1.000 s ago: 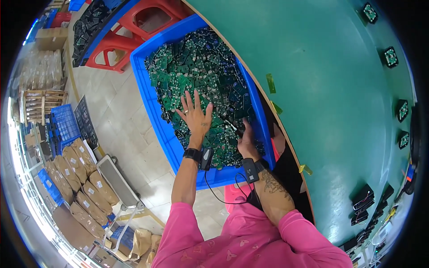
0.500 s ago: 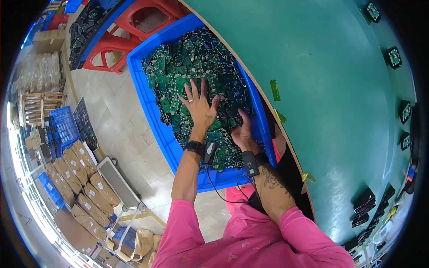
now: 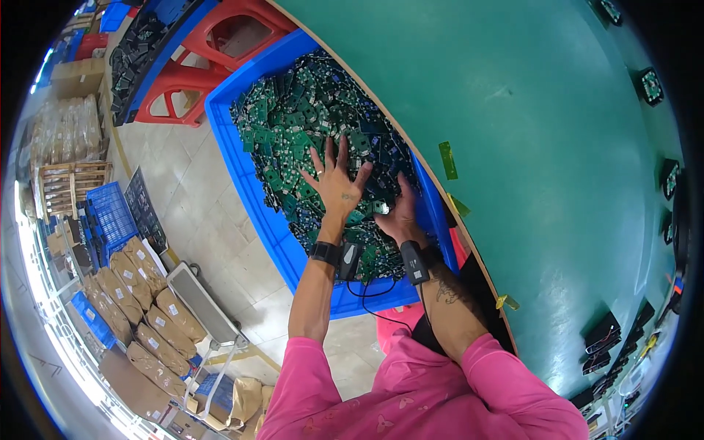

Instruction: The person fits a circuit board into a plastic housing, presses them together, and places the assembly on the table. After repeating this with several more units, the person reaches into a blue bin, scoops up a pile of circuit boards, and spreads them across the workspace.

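Note:
A large blue plastic bin (image 3: 257, 214) is heaped with small green circuit boards (image 3: 282, 121). My left hand (image 3: 339, 187) lies palm down on the heap near its middle, fingers spread, holding nothing. To its right, my right hand (image 3: 400, 215) rests among the boards near the bin's right wall. Its thumb points up and away from the palm, while the other fingers are partly hidden; a pale board (image 3: 378, 208) shows beside them. Both wrists wear black straps with small devices, and a cable (image 3: 370, 295) hangs between them.
A green-topped table (image 3: 557, 183) runs along the bin's right side, with yellow-green tape strips (image 3: 448, 160) near its edge and black modules (image 3: 603, 334) at the far right. Red stools (image 3: 172, 92) stand beyond the bin. On the left are a trolley (image 3: 202, 304) and brown packages (image 3: 139, 315).
My left hand has shifted a little right and down across the heap. My right hand has turned slightly, its thumb now more upright. The view has moved slightly.

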A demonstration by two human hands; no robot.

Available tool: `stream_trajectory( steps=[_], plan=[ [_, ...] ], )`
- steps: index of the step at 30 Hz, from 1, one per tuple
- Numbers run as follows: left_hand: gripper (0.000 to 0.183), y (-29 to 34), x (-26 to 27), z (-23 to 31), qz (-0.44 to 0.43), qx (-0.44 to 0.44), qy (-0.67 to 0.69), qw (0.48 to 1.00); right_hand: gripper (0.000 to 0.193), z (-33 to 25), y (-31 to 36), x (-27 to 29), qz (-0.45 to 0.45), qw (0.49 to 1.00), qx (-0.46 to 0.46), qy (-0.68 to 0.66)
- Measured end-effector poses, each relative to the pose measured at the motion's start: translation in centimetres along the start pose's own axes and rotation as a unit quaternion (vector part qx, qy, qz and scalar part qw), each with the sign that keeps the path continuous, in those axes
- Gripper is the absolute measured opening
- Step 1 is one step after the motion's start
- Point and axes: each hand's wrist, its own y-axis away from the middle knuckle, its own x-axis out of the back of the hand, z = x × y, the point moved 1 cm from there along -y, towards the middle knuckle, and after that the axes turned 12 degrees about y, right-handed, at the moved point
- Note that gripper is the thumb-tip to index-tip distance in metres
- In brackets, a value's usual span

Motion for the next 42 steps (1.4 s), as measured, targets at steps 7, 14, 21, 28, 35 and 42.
stream_trajectory(
  steps=[7,14,21,28,35,42],
  plan=[
    [0.08,0.8,-0.5,0.1,-0.006,0.004,0.026,1.0,0.048,2.4,-2.5,1.6,0.013,0.999,0.016,0.027],
    [0.087,2.6,0.2,-3.4,0.011,0.02,0.038,0.999,0.05,-2.7,2.8,-7.5,-0.062,0.967,-0.164,-0.183],
    [0.087,3.4,-2.0,0.7,0.004,0.021,0.082,0.996,0.031,-4.2,2.9,-2.6,-0.07,0.946,-0.169,-0.267],
    [0.085,6.6,-0.6,4.4,-0.026,0.061,0.075,0.995,0.018,-2.1,5.1,0.2,0.052,0.981,-0.089,-0.166],
    [0.083,10.1,3.5,7.8,0.053,0.043,0.123,0.99,0.023,-6.4,10.9,-4.0,-0.058,0.979,-0.14,-0.134],
    [0.082,12.4,11.1,11.2,0.141,0.0,0.1,0.985,0.031,-9.0,16.9,-9.5,-0.17,0.965,-0.146,-0.135]
  ],
)
